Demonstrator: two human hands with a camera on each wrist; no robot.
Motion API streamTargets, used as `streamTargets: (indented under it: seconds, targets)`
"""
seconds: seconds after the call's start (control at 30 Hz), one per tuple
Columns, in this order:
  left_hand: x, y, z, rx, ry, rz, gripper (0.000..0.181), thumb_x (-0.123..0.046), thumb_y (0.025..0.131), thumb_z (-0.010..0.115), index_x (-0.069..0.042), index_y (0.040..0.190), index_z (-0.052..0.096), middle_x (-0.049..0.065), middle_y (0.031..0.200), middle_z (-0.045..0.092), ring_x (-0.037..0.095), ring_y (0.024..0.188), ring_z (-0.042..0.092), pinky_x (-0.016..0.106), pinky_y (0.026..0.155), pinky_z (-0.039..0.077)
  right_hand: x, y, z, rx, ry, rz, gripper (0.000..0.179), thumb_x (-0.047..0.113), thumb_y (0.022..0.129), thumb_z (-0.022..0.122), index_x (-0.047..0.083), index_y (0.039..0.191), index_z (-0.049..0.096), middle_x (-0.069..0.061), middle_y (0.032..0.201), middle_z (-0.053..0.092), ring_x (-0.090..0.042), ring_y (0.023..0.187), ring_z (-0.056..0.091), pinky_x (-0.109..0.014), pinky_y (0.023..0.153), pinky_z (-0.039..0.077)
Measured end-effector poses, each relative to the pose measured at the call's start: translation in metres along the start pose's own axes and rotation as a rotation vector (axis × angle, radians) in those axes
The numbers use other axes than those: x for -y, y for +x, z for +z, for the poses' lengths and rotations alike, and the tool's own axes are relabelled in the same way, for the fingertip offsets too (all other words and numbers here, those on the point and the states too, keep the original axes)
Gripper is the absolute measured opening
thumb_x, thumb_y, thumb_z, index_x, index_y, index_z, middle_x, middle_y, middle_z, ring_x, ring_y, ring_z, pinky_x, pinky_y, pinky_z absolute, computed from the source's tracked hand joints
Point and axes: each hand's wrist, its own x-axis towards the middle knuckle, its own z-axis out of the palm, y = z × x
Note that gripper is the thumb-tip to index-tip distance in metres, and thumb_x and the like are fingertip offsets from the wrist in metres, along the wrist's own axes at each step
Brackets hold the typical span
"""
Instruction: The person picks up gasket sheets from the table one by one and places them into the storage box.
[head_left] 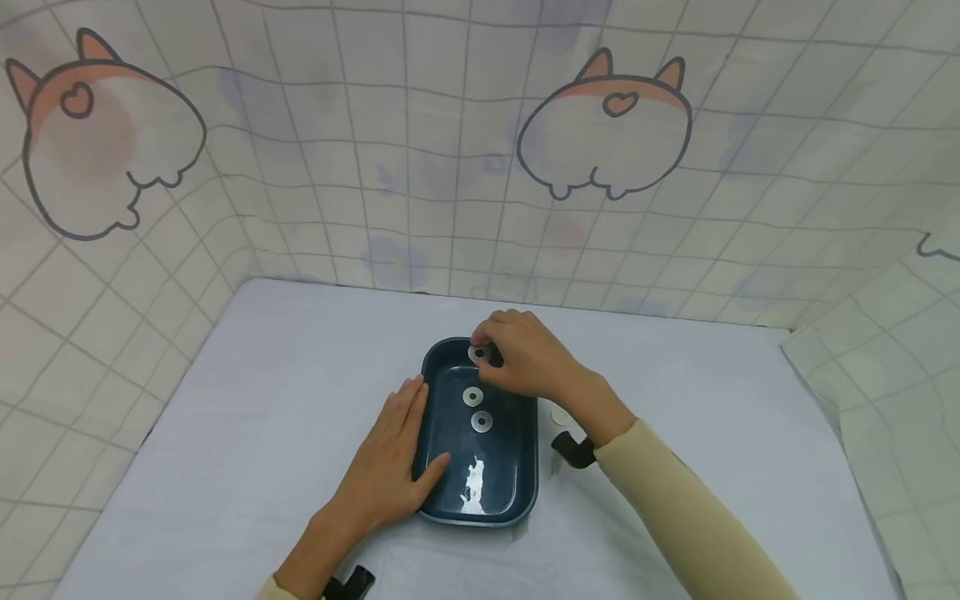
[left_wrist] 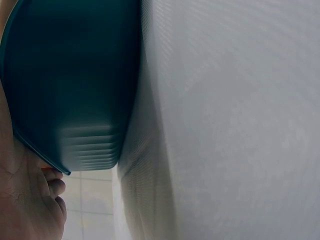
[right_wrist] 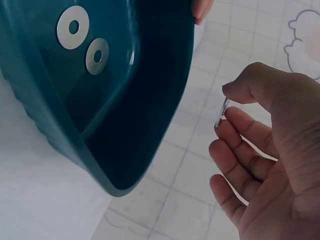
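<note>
Before me spreads a white surface (head_left: 225, 450); at my twelve o'clock rises a grid-patterned sheet (head_left: 420, 108), with an orange-eared animal print (head_left: 112, 158) at ten o'clock, a second print (head_left: 604, 137) at one.

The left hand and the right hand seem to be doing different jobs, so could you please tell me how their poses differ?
The left hand rests against the tray's left side with fingers extended, while the right hand pinches a washer between thumb and fingers. The left hand touches the tray; the right hand is raised near its far end, not touching it. Both emerge from pale yellow sleeves.
</note>
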Motion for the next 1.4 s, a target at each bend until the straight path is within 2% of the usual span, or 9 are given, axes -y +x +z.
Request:
streamTargets:
  seconds: [0.13,0.27,0.43,0.5,0.7,0.83,0.93,1.13,1.4]
  targets:
    - [-0.001,0.0,-0.001,0.012,0.002,-0.005,0.098,-0.053,0.096,0.065,-0.006,0.169,0.02,0.008,0.18,0.016,0.026,0.167,0.019,0.049,0.137,0.023,0.0,0.003,0.002,0.024,-0.003,0.012,0.032,0.028,0.097,0.074,0.009,0.123,0.075,-0.007,0.123,0.076,-0.025,0.113,0.069,-0.045,0.107,0.058]
    - [-0.002,0.0,-0.001,0.03,-0.005,-0.013,0.098,-0.054,0.097,0.065,-0.007,0.17,0.019,0.007,0.18,0.014,0.025,0.168,0.017,0.05,0.137,0.023,-0.001,0.001,0.003,0.031,-0.008,0.032,0.046,0.034,0.097,0.076,0.011,0.136,0.069,-0.009,0.138,0.07,-0.029,0.124,0.067,-0.049,0.111,0.057]
    - [-0.002,0.001,-0.001,0.027,0.003,-0.012,0.099,-0.054,0.096,0.065,-0.007,0.17,0.019,0.007,0.18,0.014,0.025,0.168,0.018,0.049,0.137,0.023,-0.005,-0.008,0.002,0.026,0.0,0.064,0.046,0.034,0.097,0.076,0.012,0.136,0.069,-0.01,0.139,0.069,-0.03,0.126,0.066,-0.051,0.113,0.056]
    - [-0.002,0.001,-0.001,0.02,0.005,-0.01,0.098,-0.054,0.096,0.065,-0.007,0.17,0.019,0.007,0.18,0.015,0.025,0.168,0.018,0.046,0.138,0.019,-0.007,-0.013,0.002,0.029,0.007,0.085,0.044,0.033,0.097,0.076,0.012,0.135,0.069,-0.009,0.138,0.069,-0.029,0.126,0.066,-0.052,0.114,0.055]
    - [0.0,0.0,0.0,0.008,-0.013,-0.006,0.096,-0.053,0.098,0.064,-0.009,0.17,0.019,0.007,0.18,0.017,0.025,0.167,0.019,0.02,0.135,-0.008,-0.012,-0.025,-0.001,0.025,0.018,0.12,0.044,0.032,0.097,0.076,0.011,0.135,0.069,-0.009,0.135,0.07,-0.029,0.124,0.066,-0.052,0.113,0.055]
    - [0.0,0.0,0.0,0.006,-0.019,-0.009,0.096,-0.053,0.098,0.064,-0.007,0.169,0.02,0.006,0.18,0.016,0.025,0.167,0.019,0.014,0.132,-0.012,-0.014,-0.032,-0.003,0.022,0.026,0.138,0.043,0.032,0.098,0.076,0.011,0.135,0.069,-0.008,0.134,0.069,-0.029,0.123,0.065,-0.051,0.112,0.055]
    - [0.0,0.0,0.0,0.013,-0.023,-0.018,0.095,-0.053,0.098,0.064,-0.007,0.169,0.021,0.005,0.181,0.014,0.024,0.168,0.018,0.018,0.134,-0.009,-0.016,-0.038,-0.004,0.015,0.027,0.142,0.043,0.032,0.098,0.075,0.012,0.135,0.069,-0.008,0.134,0.069,-0.029,0.122,0.065,-0.051,0.111,0.055]
    - [-0.001,0.0,0.001,-0.017,-0.002,-0.011,0.096,-0.051,0.095,0.067,-0.006,0.169,0.024,0.007,0.179,0.019,0.026,0.166,0.022,0.041,0.139,0.019,-0.019,-0.052,-0.003,-0.01,0.042,0.165,0.045,0.031,0.097,0.077,0.011,0.136,0.068,-0.009,0.134,0.069,-0.03,0.121,0.066,-0.052,0.108,0.056]
    - [-0.001,0.0,0.0,0.016,-0.02,-0.018,0.096,-0.053,0.098,0.063,-0.009,0.17,0.018,0.004,0.18,0.015,0.023,0.168,0.018,0.015,0.134,-0.01,-0.023,-0.077,0.003,-0.015,0.062,0.219,0.044,0.029,0.096,0.077,0.01,0.135,0.068,-0.01,0.136,0.069,-0.032,0.123,0.066,-0.054,0.109,0.057]
